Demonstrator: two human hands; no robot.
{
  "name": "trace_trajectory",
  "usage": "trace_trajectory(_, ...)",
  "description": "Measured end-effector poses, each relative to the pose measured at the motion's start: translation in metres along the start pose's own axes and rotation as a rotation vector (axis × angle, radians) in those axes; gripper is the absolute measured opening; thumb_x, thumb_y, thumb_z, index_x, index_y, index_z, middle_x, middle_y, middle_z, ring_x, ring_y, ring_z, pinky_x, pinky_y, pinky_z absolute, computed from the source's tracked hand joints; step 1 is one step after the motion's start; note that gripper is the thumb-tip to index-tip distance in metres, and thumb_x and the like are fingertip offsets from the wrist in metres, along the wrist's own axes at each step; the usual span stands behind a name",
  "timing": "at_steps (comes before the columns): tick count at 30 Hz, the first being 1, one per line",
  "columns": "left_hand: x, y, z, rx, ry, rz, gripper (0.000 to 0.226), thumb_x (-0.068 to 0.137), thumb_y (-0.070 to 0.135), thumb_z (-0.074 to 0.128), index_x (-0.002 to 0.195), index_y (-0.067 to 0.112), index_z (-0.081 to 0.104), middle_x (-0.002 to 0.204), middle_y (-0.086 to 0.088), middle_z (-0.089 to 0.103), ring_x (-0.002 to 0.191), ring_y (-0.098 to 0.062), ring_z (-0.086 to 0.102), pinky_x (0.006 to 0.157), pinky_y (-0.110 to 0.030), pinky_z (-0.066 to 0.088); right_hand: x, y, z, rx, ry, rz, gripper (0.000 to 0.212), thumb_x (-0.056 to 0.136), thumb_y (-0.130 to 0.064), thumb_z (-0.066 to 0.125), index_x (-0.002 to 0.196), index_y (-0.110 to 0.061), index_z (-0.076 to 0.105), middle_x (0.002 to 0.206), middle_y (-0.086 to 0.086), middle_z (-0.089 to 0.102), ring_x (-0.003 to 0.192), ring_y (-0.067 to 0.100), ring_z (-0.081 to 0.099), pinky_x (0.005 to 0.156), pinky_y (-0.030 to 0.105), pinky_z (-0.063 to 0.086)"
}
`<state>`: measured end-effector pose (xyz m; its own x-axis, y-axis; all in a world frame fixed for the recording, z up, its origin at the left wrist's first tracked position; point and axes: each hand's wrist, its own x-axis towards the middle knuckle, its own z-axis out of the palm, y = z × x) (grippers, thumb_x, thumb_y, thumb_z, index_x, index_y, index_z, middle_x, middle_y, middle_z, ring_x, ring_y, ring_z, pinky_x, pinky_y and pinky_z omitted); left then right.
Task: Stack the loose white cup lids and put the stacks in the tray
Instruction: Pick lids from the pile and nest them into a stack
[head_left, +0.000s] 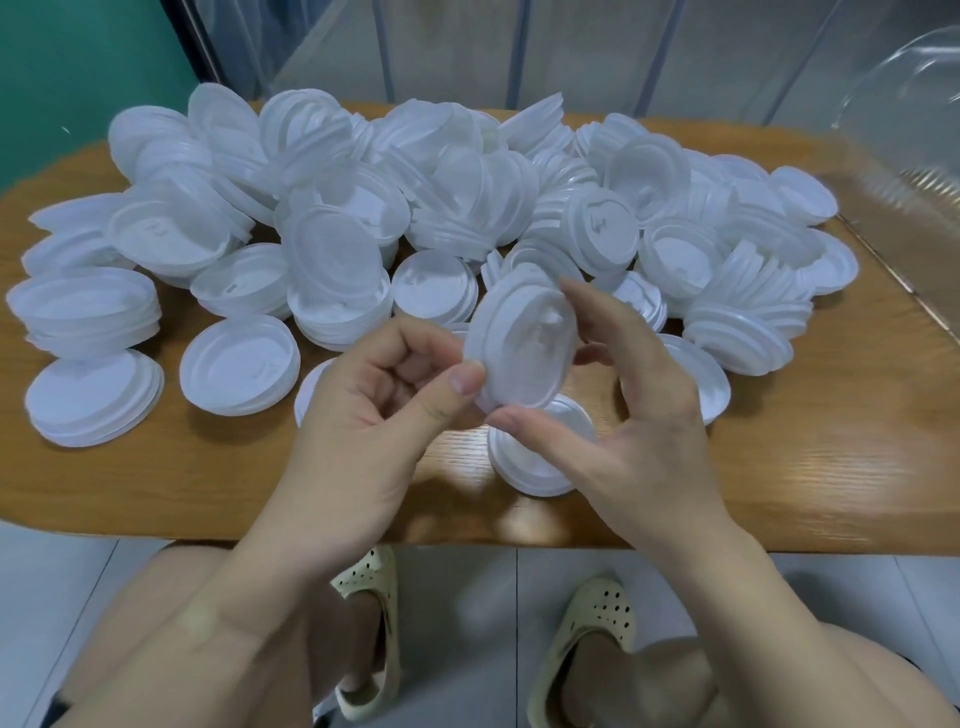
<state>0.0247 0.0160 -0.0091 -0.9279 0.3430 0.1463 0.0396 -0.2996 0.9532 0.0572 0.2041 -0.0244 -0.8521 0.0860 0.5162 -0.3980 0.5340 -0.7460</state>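
- Counter (779, 467): wood-grain top with rounded corners and a glossy sheen, seen from above; its near edge runs across the lower part of the view.
- Loose white cup lids (363, 208): a large heap is spread over the far half of the counter, some nested in short stacks, some tilted, some flat.
- Short stack of lids (83, 312): set at the left edge of the heap, upright on the counter.
- Held lid (519, 353): a single white lid is held tilted above the counter, between both hands, in front of the heap.
- Left hand (374, 410): fingers curled, thumb pressed to the lower left rim of the held lid.
- Right hand (623, 400): thumb and fingers are placed round the right rim of the same lid.
- Flat lid (535, 467): lying on the counter directly below the hands.
- Clear plastic tray (914, 104): partly in view at the upper right, blurred.
- Wall (78, 62): teal, at the upper left; pale panels are seen behind the counter.
- Floor (467, 597): pale tiles; two cream perforated clogs (587, 639) are seen below the counter edge.
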Motion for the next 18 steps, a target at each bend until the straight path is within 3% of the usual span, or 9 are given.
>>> trace_trajectory(3, -0.002, -0.001, 0.002, 0.048, -0.052, -0.064, 0.014, 0.089, 0.025, 0.078, 0.089, 0.015, 0.068, 0.084, -0.004, 0.074, 0.082, -0.016, 0.072, 0.08, -0.024, 0.058, -0.006, 0.005, -0.013, -0.098, -0.01, -0.009, 0.073, 0.078, -0.049, 0.082, 0.135, -0.011, 0.056, 0.125, -0.001, 0.064, 0.114, 0.01, 0.061, 0.096, 0.019, 0.046)
trace_trajectory(6, -0.003, -0.005, -0.011, 0.746, -0.072, 0.058, 0.009, 0.097, 0.034, 0.071, 0.093, 0.027, 0.067, 0.083, 0.01, 0.071, 0.08, -0.009, 0.066, 0.073, -0.015, 0.047, -0.013, 0.013, -0.026, -0.209, -0.088, 0.029, 0.073, 0.078, -0.052, 0.08, 0.136, -0.012, 0.06, 0.124, -0.003, 0.064, 0.117, 0.005, 0.059, 0.095, 0.016, 0.044)
trace_trajectory(8, 0.001, -0.008, -0.025, 1.119, -0.129, 0.15, 0.007, 0.099, 0.041, 0.062, 0.094, 0.036, 0.064, 0.083, 0.016, 0.063, 0.084, -0.005, 0.059, 0.07, -0.018, 0.041, -0.018, 0.018, -0.03, -0.254, -0.169, 0.089, 0.076, 0.078, -0.058, 0.077, 0.139, -0.017, 0.06, 0.128, -0.006, 0.063, 0.122, 0.002, 0.056, 0.098, 0.015, 0.044)
trace_trajectory(11, 0.009, -0.013, -0.036, 1.298, -0.164, 0.199, 0.016, 0.093, 0.039, 0.065, 0.106, 0.029, 0.067, 0.088, 0.016, 0.057, 0.085, -0.005, 0.052, 0.074, -0.029, 0.042, -0.022, 0.021, -0.029, -0.309, -0.254, 0.113, 0.079, 0.078, -0.064, 0.073, 0.142, -0.02, 0.06, 0.133, -0.008, 0.062, 0.127, 0.004, 0.054, 0.107, 0.022, 0.043)
trace_trajectory(13, 0.013, -0.015, -0.038, 1.343, -0.168, 0.227, 0.023, 0.09, 0.039, 0.068, 0.108, 0.025, 0.071, 0.095, 0.011, 0.057, 0.091, -0.012, 0.051, 0.077, -0.034, 0.044, -0.022, 0.019, -0.027, -0.349, -0.272, 0.08, 0.078, 0.079, -0.065, 0.07, 0.14, -0.018, 0.062, 0.132, -0.008, 0.061, 0.124, 0.004, 0.053, 0.107, 0.014, 0.038)
trace_trajectory(18, 0.016, -0.021, -0.04, 1.388, -0.198, 0.297, 0.012, 0.091, 0.031, 0.076, 0.099, 0.023, 0.079, 0.098, 0.006, 0.061, 0.096, -0.019, 0.051, 0.081, -0.037, 0.04, -0.021, 0.015, -0.025, -0.392, -0.327, 0.07, 0.073, 0.08, -0.063, 0.069, 0.134, -0.014, 0.065, 0.127, -0.006, 0.061, 0.12, 0.006, 0.052, 0.106, 0.005, 0.029)
